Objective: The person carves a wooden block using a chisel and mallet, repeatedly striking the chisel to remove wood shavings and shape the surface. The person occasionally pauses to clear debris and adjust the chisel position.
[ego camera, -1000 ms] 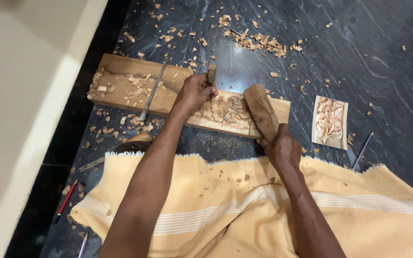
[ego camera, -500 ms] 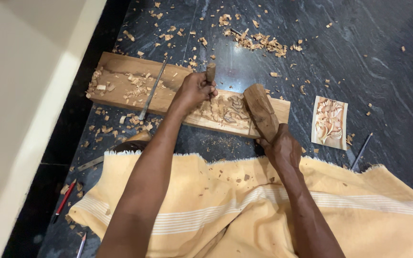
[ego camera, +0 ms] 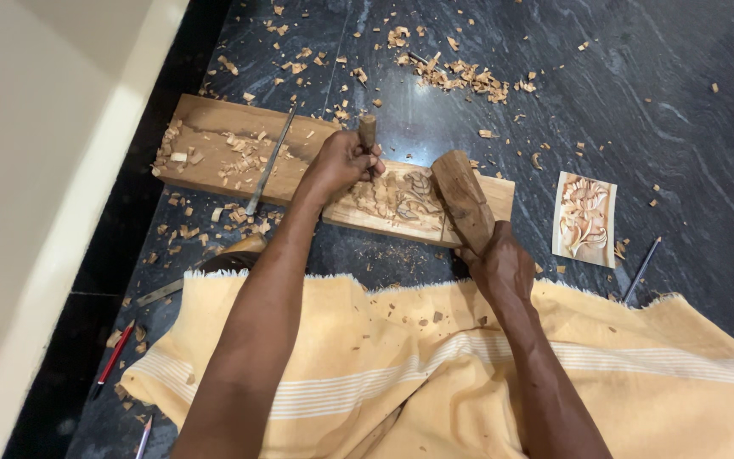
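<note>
A long wooden plank [ego camera: 214, 144] lies on the dark stone floor, with a floral relief [ego camera: 401, 195] cut into its right half. My left hand [ego camera: 341, 161] grips a chisel [ego camera: 368, 132] by its wooden handle, the blade set on the carving. My right hand [ego camera: 499, 263] holds a thick wooden mallet [ego camera: 462, 197] by its handle, its head resting over the plank's right end. A second chisel [ego camera: 269, 161] lies loose across the plank's left part among wood chips.
A small finished carved panel [ego camera: 585, 217] lies to the right, a pencil [ego camera: 641, 268] beside it. Wood chips [ego camera: 460, 76] are scattered over the floor. A yellow cloth [ego camera: 435, 365] covers my lap. A red pencil [ego camera: 115, 357] lies at lower left, by a cream wall [ego camera: 36, 170].
Both hands and the mallet stay almost where they were; only a slight shift of the view. The chisel remains on the carving.
</note>
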